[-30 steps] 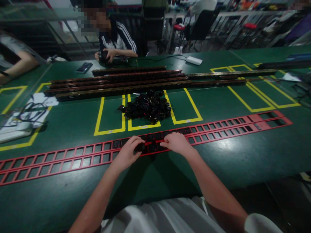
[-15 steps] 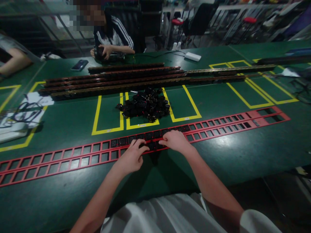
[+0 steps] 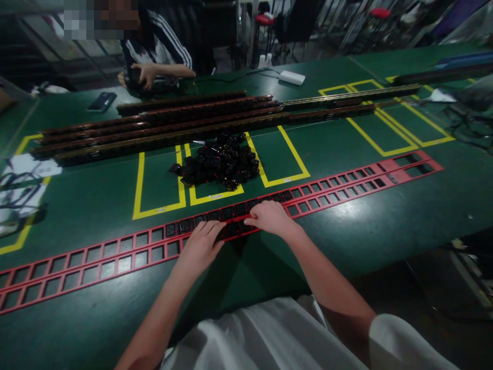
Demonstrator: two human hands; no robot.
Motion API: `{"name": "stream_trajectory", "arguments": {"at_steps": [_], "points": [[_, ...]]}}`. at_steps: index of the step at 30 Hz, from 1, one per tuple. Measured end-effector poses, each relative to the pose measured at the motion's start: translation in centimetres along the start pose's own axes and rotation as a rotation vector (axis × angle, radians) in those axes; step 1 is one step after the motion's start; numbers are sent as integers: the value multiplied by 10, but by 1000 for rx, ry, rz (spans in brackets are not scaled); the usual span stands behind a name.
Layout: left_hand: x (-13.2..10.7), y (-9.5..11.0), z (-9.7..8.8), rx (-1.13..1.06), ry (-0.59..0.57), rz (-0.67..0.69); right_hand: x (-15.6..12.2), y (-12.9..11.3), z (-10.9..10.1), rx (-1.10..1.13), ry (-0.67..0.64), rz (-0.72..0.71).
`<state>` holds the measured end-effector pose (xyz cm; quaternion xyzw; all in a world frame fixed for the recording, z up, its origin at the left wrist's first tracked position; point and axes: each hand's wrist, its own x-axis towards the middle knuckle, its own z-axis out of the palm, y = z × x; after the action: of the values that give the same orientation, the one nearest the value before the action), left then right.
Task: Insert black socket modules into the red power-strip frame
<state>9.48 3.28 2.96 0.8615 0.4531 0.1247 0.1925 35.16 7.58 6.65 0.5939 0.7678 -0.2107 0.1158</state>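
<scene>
A long red frame (image 3: 133, 253) with two rows of square openings lies across the table. Black sockets (image 3: 185, 225) fill part of its back row, and a few more sit in the front row near the middle. My left hand (image 3: 200, 246) reaches over the frame, its fingers and thumb closed about a black socket in the front row, which it partly hides. To the right, my right hand (image 3: 271, 218) rests on the frame with curled fingers, the tips touching the sockets. Whether it grips anything is hidden. Behind the frame lies a heap of loose black sockets (image 3: 217, 163).
Long dark rails (image 3: 162, 123) lie stacked behind the heap. Yellow tape outlines (image 3: 159, 209) mark the green table (image 3: 346, 246). A phone (image 3: 101, 102), a white box (image 3: 291, 77) and cables (image 3: 19, 185) lie around. Across the table a person (image 3: 154, 51) holds a dark object.
The view has shifted, so the table contents sit further left. My left fingers have straightened somewhat and lie flatter over the frame. My right hand stays at about the same sockets.
</scene>
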Motion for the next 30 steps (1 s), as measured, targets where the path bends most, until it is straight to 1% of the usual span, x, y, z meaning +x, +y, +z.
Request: {"name": "stream_trajectory", "arguments": {"at_steps": [6,13,22,30], "points": [[-3,2,-1,5,18,-36,2,1,0,6,4,1],[7,5,-4,5,-46,-90,3,1,2,-4,9,-3],[15,9,-12,26,-115,-91,2,1,2,2,16,3],[11,12,-10,18,-97,-91,2,2,4,-3,45,-10]]}}
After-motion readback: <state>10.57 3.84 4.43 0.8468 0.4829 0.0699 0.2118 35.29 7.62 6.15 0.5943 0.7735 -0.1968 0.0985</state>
